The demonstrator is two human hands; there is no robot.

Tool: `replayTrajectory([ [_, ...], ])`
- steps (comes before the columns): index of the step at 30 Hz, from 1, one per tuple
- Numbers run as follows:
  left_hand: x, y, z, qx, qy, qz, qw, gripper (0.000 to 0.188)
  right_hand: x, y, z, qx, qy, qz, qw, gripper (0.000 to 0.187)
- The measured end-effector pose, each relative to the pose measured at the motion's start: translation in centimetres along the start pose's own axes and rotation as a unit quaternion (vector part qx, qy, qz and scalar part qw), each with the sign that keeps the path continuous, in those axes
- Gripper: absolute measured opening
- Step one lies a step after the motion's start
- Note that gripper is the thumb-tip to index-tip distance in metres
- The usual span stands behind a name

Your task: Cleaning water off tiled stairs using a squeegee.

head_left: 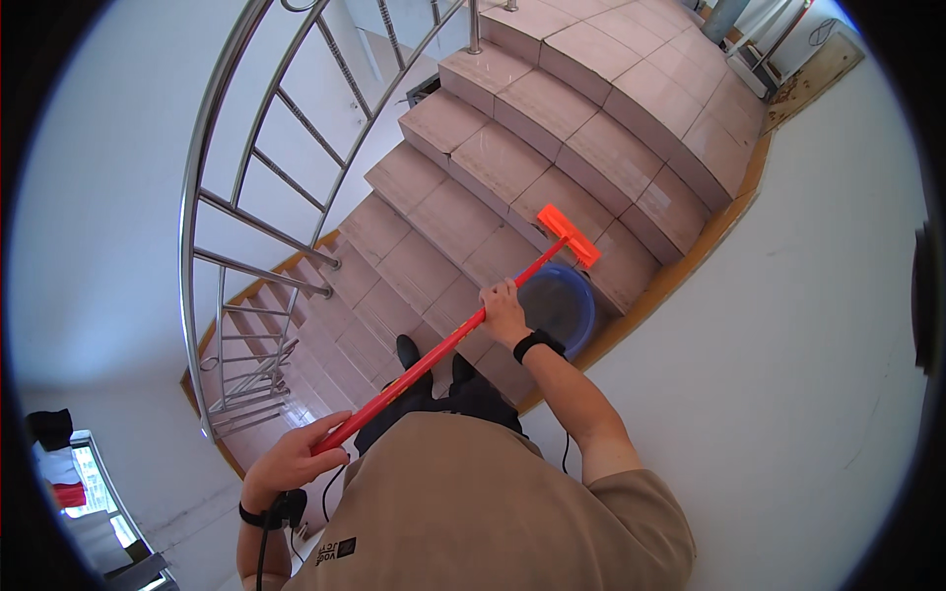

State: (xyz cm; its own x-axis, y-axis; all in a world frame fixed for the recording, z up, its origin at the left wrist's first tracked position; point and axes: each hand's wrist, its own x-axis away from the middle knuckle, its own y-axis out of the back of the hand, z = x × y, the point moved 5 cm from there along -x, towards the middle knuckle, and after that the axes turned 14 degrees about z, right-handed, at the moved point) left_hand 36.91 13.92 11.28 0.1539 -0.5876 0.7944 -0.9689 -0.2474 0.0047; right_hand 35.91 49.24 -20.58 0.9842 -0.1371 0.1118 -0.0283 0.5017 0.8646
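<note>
**Red mop held in both hands on the stairs**

My left hand [293,458], low in the left of the frame, is clenched around the near end of the red mop [463,330] handle. My right hand [505,313], at the middle of the frame, grips the same handle further along, fingers [496,293] wrapped over it. The handle runs diagonally up and to the right from one hand to the other, and its orange head [569,235] rests on a tiled step [512,167] just above my right hand. A blue bucket [567,305] sits just right of that hand, below the head. A steel railing [212,197] curves down the left side.
</note>
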Motion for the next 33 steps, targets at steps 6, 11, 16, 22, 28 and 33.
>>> replayTrajectory([
  [6,-1.4,-0.1,-1.7,0.026,-0.015,-0.008,1.000,0.064,-1.2,1.5,-1.7,-0.036,-0.011,0.006,0.999,0.020],
  [11,-5.9,-1.3,-4.1,0.061,-0.039,-0.004,0.997,0.060,-2.1,4.1,-5.5,-0.040,-0.024,0.005,0.999,0.018],
  [16,-10.4,-2.0,-6.1,0.018,-0.084,0.013,0.996,0.064,-3.3,6.3,-10.5,-0.011,-0.030,0.002,0.999,0.018],
  [22,-12.1,-1.9,-7.0,0.028,-0.126,0.015,0.992,0.062,-4.3,7.6,-11.8,-0.029,-0.036,0.007,0.999,0.019],
  [28,-11.7,-1.9,-5.4,-0.010,-0.125,0.004,0.992,0.068,-3.9,7.0,-11.0,-0.007,-0.030,-0.006,0.999,0.021],
  [33,-9.3,-1.6,-3.1,-0.091,-0.105,-0.015,0.990,0.069,-2.8,4.5,-8.9,-0.008,0.006,-0.009,1.000,0.023],
])
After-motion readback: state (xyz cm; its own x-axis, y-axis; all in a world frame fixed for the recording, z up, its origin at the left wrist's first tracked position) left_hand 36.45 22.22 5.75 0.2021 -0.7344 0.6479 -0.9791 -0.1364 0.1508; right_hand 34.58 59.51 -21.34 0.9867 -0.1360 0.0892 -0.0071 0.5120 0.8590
